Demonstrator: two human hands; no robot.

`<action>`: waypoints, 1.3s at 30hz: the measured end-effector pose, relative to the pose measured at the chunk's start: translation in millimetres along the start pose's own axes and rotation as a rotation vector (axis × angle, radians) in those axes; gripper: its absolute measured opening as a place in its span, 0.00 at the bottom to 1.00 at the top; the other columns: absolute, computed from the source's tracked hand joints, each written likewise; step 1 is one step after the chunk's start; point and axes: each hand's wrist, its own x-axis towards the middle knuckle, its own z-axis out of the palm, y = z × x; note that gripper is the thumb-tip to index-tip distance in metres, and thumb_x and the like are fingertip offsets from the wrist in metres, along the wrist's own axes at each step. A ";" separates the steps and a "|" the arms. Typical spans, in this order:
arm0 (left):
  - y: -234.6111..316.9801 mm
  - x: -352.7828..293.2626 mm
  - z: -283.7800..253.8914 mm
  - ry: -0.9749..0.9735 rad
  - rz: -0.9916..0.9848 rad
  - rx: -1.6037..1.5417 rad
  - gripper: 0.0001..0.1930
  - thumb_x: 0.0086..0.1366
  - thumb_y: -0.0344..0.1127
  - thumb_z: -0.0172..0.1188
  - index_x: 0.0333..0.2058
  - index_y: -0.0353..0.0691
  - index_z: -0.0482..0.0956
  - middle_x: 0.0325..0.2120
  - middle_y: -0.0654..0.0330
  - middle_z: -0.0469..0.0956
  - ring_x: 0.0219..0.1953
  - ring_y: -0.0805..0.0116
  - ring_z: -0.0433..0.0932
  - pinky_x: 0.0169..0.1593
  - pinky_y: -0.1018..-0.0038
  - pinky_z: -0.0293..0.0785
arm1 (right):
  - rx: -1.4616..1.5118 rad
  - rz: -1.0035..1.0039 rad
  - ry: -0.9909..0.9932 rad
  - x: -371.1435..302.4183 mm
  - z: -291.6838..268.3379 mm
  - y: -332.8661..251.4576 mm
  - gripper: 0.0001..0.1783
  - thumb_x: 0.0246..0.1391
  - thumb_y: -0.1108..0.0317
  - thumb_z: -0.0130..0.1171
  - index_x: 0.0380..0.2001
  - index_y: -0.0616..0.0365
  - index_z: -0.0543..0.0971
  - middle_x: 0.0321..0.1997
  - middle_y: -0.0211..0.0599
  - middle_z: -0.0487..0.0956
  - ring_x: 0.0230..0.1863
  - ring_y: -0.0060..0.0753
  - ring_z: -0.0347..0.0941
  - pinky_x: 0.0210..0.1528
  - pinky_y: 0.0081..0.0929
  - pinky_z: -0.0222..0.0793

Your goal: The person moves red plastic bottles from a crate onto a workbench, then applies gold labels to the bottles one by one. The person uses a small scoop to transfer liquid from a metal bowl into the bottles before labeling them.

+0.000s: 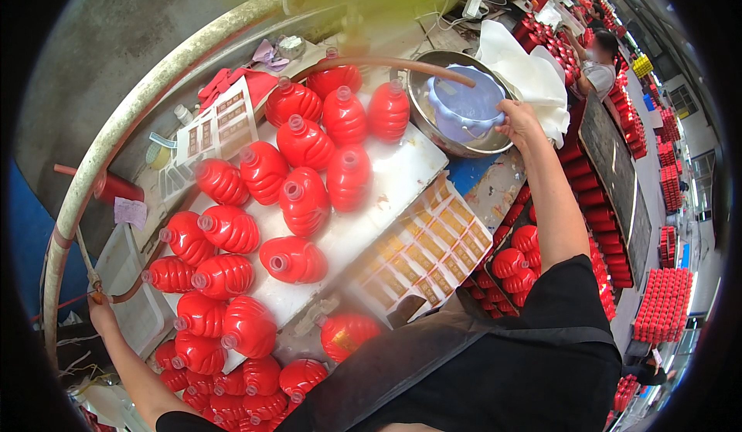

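Note:
With fingers closed on its rim, my right hand (519,121) holds a pale blue plastic basin (461,106). The basin tilts inside a larger metal bowl (421,96) at the back of the bench. A brown hose (386,62) reaches over it, its end above the basin's mouth. Far to the left, my left hand (100,312) grips a small valve (94,284) where a thin pipe meets a brown hose. Several red ribbed plastic bottles (305,200), uncapped, stand or lie on the white board between my arms.
A thick curved pipe (116,130) arches on the left. Sheets of gold labels (425,250) and another label sheet (220,127) lie on the bench. White sheeting (522,69) is beside the metal bowl. A co-worker (599,65) and stacked red bottles (663,304) are at right.

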 end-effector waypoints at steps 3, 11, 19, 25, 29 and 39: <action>18.7 -7.9 -10.6 0.035 -0.069 -0.009 0.30 0.69 0.52 0.56 0.63 0.39 0.72 0.50 0.43 0.81 0.51 0.44 0.80 0.51 0.58 0.76 | 0.018 0.000 0.012 1.6 0.6 2.8 0.07 0.52 0.68 0.62 0.31 0.59 0.79 0.25 0.29 0.75 0.23 0.26 0.72 0.26 0.28 0.78; 35.8 -5.4 -24.8 -0.060 -0.299 -0.222 0.28 0.69 0.62 0.53 0.47 0.41 0.84 0.26 0.54 0.81 0.26 0.54 0.78 0.32 0.62 0.71 | 0.037 -0.004 0.030 4.8 0.3 8.9 0.08 0.52 0.67 0.62 0.32 0.59 0.79 0.25 0.30 0.75 0.23 0.27 0.73 0.28 0.30 0.78; 7.2 23.2 -0.1 -0.140 -0.381 -0.304 0.31 0.67 0.61 0.59 0.56 0.41 0.81 0.22 0.60 0.79 0.13 0.67 0.69 0.20 0.68 0.61 | 0.057 -0.015 0.049 11.2 1.5 8.5 0.07 0.53 0.67 0.61 0.32 0.59 0.79 0.26 0.32 0.76 0.24 0.29 0.73 0.27 0.31 0.77; 31.1 8.4 -22.8 -0.139 -0.405 -0.336 0.25 0.65 0.60 0.63 0.34 0.40 0.78 0.13 0.62 0.70 0.11 0.69 0.65 0.18 0.68 0.57 | 0.084 -0.058 0.054 24.0 3.1 6.9 0.06 0.53 0.68 0.59 0.31 0.59 0.78 0.27 0.33 0.76 0.24 0.29 0.73 0.26 0.30 0.76; 26.4 7.5 -16.7 -0.076 -0.373 -0.385 0.23 0.68 0.57 0.61 0.29 0.39 0.79 0.12 0.64 0.71 0.09 0.71 0.64 0.16 0.68 0.54 | 0.111 -0.111 0.060 40.7 6.9 6.0 0.06 0.53 0.69 0.59 0.31 0.60 0.78 0.26 0.32 0.75 0.24 0.29 0.74 0.24 0.29 0.76; 17.0 37.1 -1.3 -0.219 -0.661 -0.484 0.19 0.68 0.55 0.60 0.29 0.44 0.82 0.14 0.62 0.75 0.10 0.74 0.62 0.15 0.73 0.53 | 0.130 -0.151 0.105 101.3 20.3 -11.3 0.06 0.51 0.70 0.59 0.29 0.64 0.78 0.24 0.35 0.77 0.19 0.31 0.74 0.20 0.28 0.77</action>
